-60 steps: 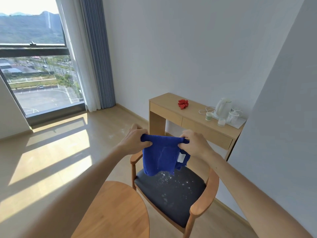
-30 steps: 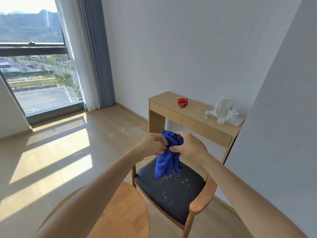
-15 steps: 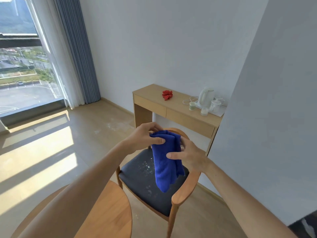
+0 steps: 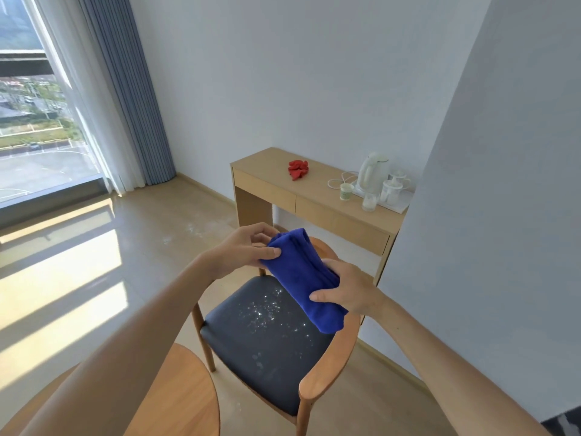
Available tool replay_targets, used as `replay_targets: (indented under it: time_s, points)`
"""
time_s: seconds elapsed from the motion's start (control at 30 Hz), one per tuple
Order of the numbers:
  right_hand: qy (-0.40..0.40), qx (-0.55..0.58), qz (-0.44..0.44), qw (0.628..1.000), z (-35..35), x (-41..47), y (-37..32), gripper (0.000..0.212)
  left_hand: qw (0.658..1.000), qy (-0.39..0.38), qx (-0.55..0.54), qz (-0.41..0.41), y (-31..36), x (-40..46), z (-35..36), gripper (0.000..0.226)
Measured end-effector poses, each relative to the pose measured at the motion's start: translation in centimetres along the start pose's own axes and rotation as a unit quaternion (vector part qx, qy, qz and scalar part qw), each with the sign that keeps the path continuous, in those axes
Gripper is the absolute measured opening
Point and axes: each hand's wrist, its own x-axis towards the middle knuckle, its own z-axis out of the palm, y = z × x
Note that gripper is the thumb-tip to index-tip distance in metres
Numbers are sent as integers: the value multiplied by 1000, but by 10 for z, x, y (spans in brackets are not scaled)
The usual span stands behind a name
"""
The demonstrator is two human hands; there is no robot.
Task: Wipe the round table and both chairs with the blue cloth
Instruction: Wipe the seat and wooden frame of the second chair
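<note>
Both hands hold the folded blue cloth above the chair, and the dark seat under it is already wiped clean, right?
Not clean: in the head view the chair seat is speckled with white bits. The left hand and right hand do hold the folded blue cloth above it.

Both bare forearms are reaching forward from the near edge and converging at centre. The left hand [image 4: 243, 251] is pinching the far end of the blue cloth [image 4: 303, 278], while the right hand [image 4: 347, 291] is gripping its near end, thumb on top.

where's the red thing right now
In the head view, the red thing lies on the wooden desk by the far wall, left of the white kettle.
</note>
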Motion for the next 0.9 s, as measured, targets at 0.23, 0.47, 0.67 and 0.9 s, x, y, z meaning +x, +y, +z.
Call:
replay_targets:
  time_s: [0.23,0.47,0.67,0.9]
  points:
    - [-67,-187,-12,980,-23,82,41,45,983,-49,177,-3,-64,84,-10,37]
    - [-142,-274,-38,950,-25,167,83,33,964,14,265,-31,-113,127,-2,28]
    - [-234,-328,-96,910,7,217,117,33,951,58,294,-80,-158,134,-1,34]
    - [-343,-429,-153,822,54,282,179,62,943,138,235,-191,-230,146,12,19]
